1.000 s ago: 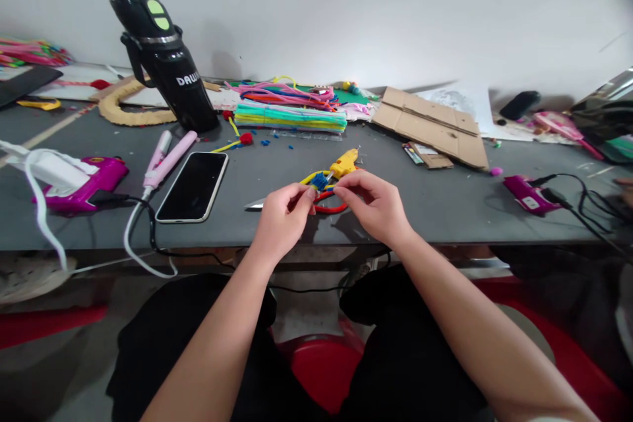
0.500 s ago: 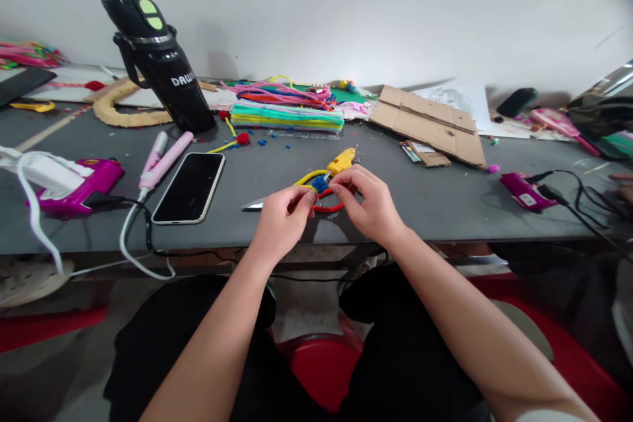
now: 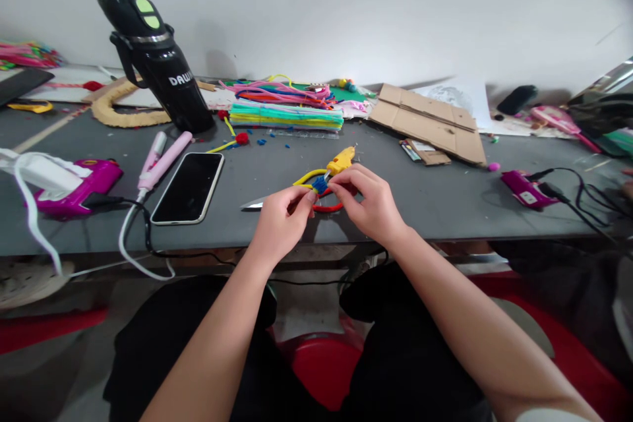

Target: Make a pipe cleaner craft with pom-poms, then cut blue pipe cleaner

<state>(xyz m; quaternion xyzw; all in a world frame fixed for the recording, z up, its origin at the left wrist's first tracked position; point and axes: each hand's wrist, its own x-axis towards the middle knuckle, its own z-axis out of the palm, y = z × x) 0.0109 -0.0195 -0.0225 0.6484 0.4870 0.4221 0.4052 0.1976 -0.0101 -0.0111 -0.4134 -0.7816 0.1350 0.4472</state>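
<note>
Near the table's front edge, my left hand (image 3: 287,216) pinches a small blue and yellow fuzzy piece (image 3: 320,185) between thumb and fingers. My right hand (image 3: 364,198) is closed at the right side of that piece, its thumb and index fingertip pressed together; whatever lies between them is too small to make out. Scissors with red and yellow handles (image 3: 328,208) lie under and behind my hands, blades pointing left. Just beyond my fingertips is a yellow tool (image 3: 341,160), partly hidden by the right hand.
On the left are a black phone (image 3: 188,188), a pink hair iron (image 3: 165,159), a magenta power strip (image 3: 99,188) and a tall black bottle (image 3: 168,72). Pipe cleaner bundles (image 3: 287,116) lie at the back, cardboard (image 3: 430,124) right of them. Another magenta socket (image 3: 529,190) sits far right.
</note>
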